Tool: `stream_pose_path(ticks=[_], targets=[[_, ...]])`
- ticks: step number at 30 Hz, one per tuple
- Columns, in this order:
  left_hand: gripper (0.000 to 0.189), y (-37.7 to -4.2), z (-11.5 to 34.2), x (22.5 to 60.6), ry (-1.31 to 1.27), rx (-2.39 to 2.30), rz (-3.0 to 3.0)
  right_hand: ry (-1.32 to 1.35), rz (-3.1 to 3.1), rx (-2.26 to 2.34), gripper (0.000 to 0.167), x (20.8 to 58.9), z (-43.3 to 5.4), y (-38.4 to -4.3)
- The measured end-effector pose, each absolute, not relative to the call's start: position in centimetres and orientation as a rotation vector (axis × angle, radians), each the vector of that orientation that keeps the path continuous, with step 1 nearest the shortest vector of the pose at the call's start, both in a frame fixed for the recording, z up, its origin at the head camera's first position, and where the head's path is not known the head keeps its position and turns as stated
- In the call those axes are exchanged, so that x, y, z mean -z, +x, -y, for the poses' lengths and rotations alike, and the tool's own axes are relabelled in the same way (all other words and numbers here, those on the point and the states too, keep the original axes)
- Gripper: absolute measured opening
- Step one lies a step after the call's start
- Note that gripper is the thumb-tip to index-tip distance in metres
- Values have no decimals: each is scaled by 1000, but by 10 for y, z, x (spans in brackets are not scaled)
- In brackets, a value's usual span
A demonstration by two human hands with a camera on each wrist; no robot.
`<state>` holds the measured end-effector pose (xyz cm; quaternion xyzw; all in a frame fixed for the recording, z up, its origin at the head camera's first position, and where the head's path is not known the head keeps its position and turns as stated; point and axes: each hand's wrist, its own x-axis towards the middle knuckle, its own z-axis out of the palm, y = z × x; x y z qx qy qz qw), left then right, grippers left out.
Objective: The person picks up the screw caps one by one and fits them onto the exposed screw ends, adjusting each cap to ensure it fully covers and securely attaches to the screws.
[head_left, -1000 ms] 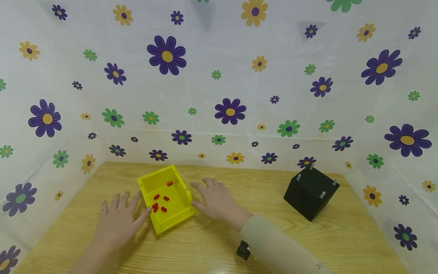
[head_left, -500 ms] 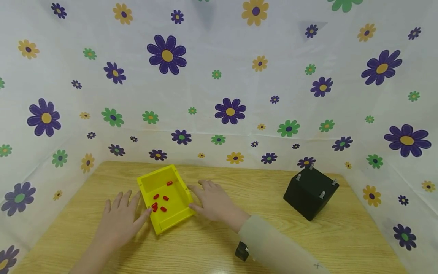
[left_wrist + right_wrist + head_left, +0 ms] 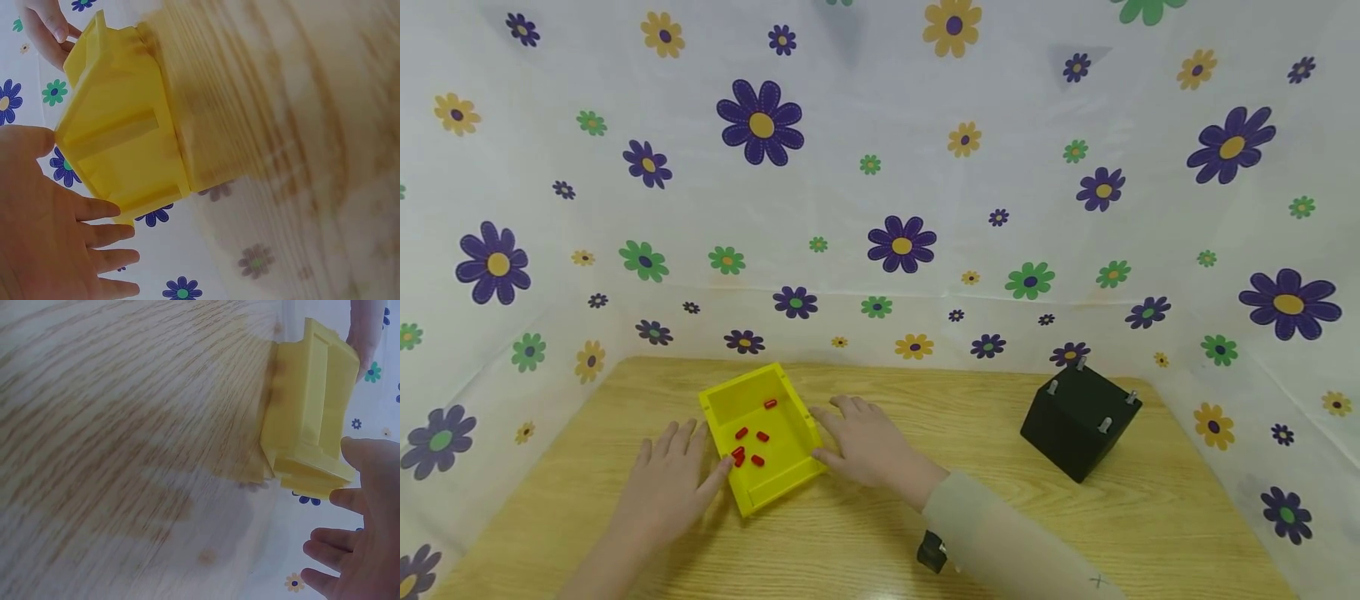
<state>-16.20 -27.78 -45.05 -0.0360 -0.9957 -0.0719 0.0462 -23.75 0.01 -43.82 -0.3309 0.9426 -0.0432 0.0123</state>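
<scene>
A yellow open bin (image 3: 786, 482) stands at an angle on the table, left of the middle. Several red capsules (image 3: 757, 460) lie inside, most of them near its left side. My left hand (image 3: 662, 483) is at the bin's left side, fingers extended, its thumb tip at the rim. On the opposite side is my right hand (image 3: 868, 446), with thumb and index fingertips against the right rim. In the left wrist view the left thumb meets the bin's edge (image 3: 112, 134). The right wrist view has the right thumb near the bin's edge (image 3: 315, 412), other fingers spread.
A black box (image 3: 1078, 425) with several metal pegs on its top stands at the back right of the wooden table (image 3: 970, 433). A white flower-print sheet (image 3: 835, 200) rises behind and at both sides. A small black device (image 3: 932, 552) shows beneath my right sleeve.
My right fingers have come slightly left, up to the bin's rim. My left hand's outer fingers have drawn a little closer together. The bin and capsules stay put.
</scene>
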Motion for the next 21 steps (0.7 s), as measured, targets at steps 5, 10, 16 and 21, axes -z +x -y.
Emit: stream_pose_path(ticks=[5,10,16,21], targets=[[80,-162,276,451,-121,214,3044,-1033,-2936,156,63,437,0,-236],[81,-163,274,449,-124,212,3046,-1042,-2943,172,62,437,0,-237],[80,-165,274,448,-150,205,3035,-1060,-2954,164,60,437,-2,-235],[77,-165,274,447,-179,198,3031,-1075,-2966,126,57,435,-4,-233]])
